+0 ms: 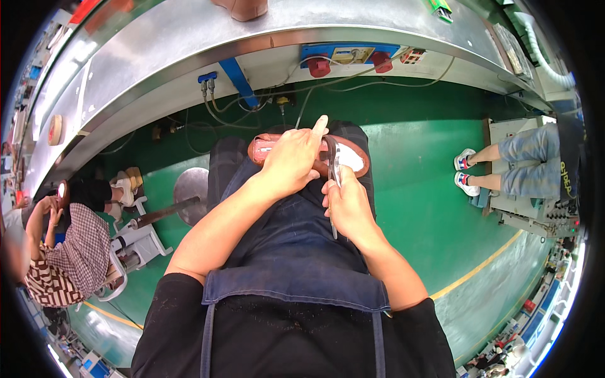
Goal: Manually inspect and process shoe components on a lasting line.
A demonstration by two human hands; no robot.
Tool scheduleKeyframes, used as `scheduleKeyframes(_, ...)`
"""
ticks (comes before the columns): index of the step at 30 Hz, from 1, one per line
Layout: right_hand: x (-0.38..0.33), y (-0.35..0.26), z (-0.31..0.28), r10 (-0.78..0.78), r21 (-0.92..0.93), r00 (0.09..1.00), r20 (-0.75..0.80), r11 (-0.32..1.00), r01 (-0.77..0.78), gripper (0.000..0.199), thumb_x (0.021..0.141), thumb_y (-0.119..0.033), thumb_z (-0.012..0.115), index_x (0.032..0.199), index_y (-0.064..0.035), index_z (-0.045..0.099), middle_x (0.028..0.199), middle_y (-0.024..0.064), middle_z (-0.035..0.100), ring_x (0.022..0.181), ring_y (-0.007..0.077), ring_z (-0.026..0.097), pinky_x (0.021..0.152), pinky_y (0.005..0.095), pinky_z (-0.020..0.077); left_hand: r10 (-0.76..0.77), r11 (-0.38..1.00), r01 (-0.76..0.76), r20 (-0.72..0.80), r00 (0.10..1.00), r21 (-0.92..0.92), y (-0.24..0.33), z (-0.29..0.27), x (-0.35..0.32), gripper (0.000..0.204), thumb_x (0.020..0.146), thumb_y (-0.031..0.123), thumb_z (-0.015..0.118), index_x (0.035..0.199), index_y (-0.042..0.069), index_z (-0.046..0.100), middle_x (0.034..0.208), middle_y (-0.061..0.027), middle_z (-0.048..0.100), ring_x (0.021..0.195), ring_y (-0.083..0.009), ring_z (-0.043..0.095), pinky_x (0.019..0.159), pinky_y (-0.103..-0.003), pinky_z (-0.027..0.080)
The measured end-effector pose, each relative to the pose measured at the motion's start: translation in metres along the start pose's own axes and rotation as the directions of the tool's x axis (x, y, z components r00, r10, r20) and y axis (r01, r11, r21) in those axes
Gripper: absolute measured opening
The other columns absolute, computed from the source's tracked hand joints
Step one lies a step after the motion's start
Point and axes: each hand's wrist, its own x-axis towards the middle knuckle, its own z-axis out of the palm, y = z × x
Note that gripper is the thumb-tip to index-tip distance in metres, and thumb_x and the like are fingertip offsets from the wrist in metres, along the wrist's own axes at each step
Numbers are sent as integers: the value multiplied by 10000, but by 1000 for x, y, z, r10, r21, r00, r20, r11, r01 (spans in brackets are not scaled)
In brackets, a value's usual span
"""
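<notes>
A brown leather shoe (pixel 360 151) lies sole up across my lap, with a white patch at its right end and a reddish strip at its left. My left hand (pixel 293 157) grips its middle, thumb bent down and one finger pointing up. In my right hand (pixel 348 205) are metal pincers (pixel 334 228), their handles running down through my fingers. The jaws are against the shoe's middle, beside my left fingers. What lies between the jaws is too small to make out. A dark blue apron (pixel 283 233) covers my lap below the shoe.
Ahead runs a steel bench (pixel 164 60) with another brown shoe (pixel 244 9) and a tape roll (pixel 55 130). Cables hang below a blue socket panel (pixel 350 53). A round metal plate (pixel 191 189) stands at left. A seated co-worker (pixel 69 252) is left; another person's legs (pixel 498 167) are right.
</notes>
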Motion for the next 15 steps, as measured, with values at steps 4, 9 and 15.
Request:
scheduleKeyframes(4,1,-10,-8,51,40,996,69,998,-53,238,1068,-56,462,1277,27,538,996,103,679,783,163,691,651,322,598,-2,1000,2,-23,1000,13,-1,0,-2,1194,620,69,943,1595,-51,264,1461,-153,616,1321,-373,593,1120,-482,446)
scheduleKeyframes(9,1,4,-19,45,454,968,248,877,-157,351,1074,-36,461,1416,35,489,1250,185,677,1086,281,731,936,391,615,3,999,-1,-48,999,36,-2,3,-3,1171,636,91,938,1587,-61,272,1457,-154,622,1322,-369,594,1111,-483,449)
scheduleKeyframes(15,3,7,-12,56,796,951,304,533,-285,275,1062,-29,469,1328,16,522,1123,132,667,950,242,722,849,421,654,19,999,-17,-55,998,46,-1,3,-4,1140,644,111,936,1574,-66,299,1458,-157,622,1323,-362,596,1113,-481,448)
